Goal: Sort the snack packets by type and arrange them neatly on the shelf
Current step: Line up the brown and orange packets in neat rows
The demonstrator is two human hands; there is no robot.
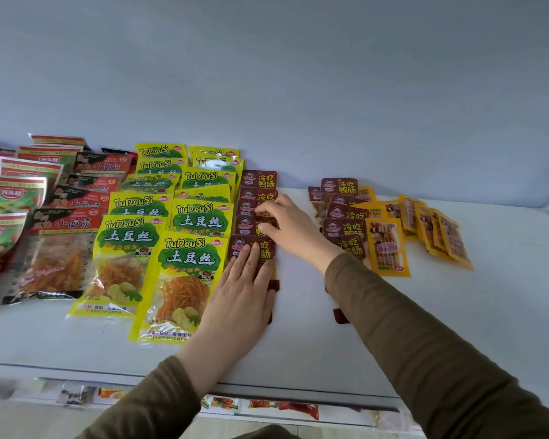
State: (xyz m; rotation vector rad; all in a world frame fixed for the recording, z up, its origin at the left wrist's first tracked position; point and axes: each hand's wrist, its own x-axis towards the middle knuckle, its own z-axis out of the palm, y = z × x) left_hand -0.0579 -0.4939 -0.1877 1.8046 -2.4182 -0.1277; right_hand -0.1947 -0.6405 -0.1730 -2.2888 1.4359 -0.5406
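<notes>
At the shelf's (457,312) 9 o'clock, red packets (10,191), black packets (67,223) and yellow packets (191,217) lie in overlapped rows by type. Centrally, the left hand (244,289) lies flat on the maroon column (257,180); the right hand (290,224) pinches one packet higher up. Toward 3 o'clock, orange packets (385,245) mixed with maroon ones look unsorted.

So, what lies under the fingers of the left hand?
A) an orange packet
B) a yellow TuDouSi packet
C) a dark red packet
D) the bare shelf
C: the left hand lies flat, fingers straight, on the nearest dark red packet.
</notes>
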